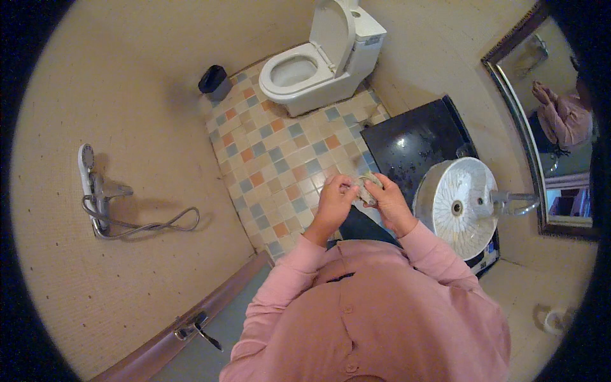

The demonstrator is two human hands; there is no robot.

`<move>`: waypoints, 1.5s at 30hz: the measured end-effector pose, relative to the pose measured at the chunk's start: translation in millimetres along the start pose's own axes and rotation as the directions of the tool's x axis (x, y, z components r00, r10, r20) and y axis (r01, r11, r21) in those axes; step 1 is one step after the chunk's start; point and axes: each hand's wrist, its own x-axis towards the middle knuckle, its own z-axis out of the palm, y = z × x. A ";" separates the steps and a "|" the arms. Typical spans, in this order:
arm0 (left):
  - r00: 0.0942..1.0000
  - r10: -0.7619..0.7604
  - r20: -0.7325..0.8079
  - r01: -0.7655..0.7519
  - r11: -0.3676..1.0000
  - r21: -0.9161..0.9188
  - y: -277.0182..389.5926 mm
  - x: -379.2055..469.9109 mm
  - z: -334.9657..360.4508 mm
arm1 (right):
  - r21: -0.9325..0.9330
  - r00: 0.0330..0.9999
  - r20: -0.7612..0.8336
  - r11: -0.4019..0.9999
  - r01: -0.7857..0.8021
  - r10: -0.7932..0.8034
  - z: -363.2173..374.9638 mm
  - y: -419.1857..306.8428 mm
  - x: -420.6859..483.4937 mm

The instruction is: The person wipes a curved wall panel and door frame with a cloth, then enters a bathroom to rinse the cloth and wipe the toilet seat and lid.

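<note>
Before my body, over the tiled floor, a crumpled pale greenish cloth [366, 185] is bunched up between my two hands. My right hand [389, 200] grips it from the right, with the thumb on top. From the left, my left hand [336, 198] comes up to the cloth with its fingers curled; whether they pinch part of it is too small to tell. To the right stands a round white patterned washbasin [441, 205] with a chrome faucet [515, 196], on a wet black countertop [410, 138].
A white toilet [315, 98] with its lid raised stands ahead, beside a small dark bin [215, 85]. The left wall bears a hand shower [87, 160] with its hose. At the right hangs a framed mirror [518, 114]. A door handle [198, 329] lies at lower left.
</note>
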 end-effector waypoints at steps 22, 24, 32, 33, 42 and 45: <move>0.872 -0.472 0.128 0.409 0.560 -0.721 -24.1 197.6 -135.8 | 0.123 1.000 0.009 0.992 0.011 -0.013 70.6 -67.9 223.9; 0.856 -0.502 0.125 0.432 0.559 -0.708 -25.2 207.8 -135.2 | 0.216 0.999 0.006 0.975 0.043 -0.045 75.3 -77.5 225.8; 0.874 -0.282 0.395 0.375 0.910 -0.180 -29.7 285.6 -156.0 | 0.326 0.997 -0.037 0.942 0.082 -0.074 116.4 -94.4 239.9; 0.867 -0.274 0.417 0.361 0.921 -0.144 -30.7 296.2 -158.1 | 0.278 0.993 -0.010 0.953 0.120 -0.122 119.9 -94.7 241.9; 0.570 -0.416 0.709 0.385 0.897 0.217 -21.8 350.7 -202.5 | -0.287 0.881 -0.258 0.902 0.322 -0.397 149.8 -66.6 276.7; 0.639 -0.325 0.697 0.045 0.920 0.388 -14.3 359.9 -201.8 | -0.374 0.856 -0.488 0.927 -0.026 -0.173 140.2 -57.1 277.5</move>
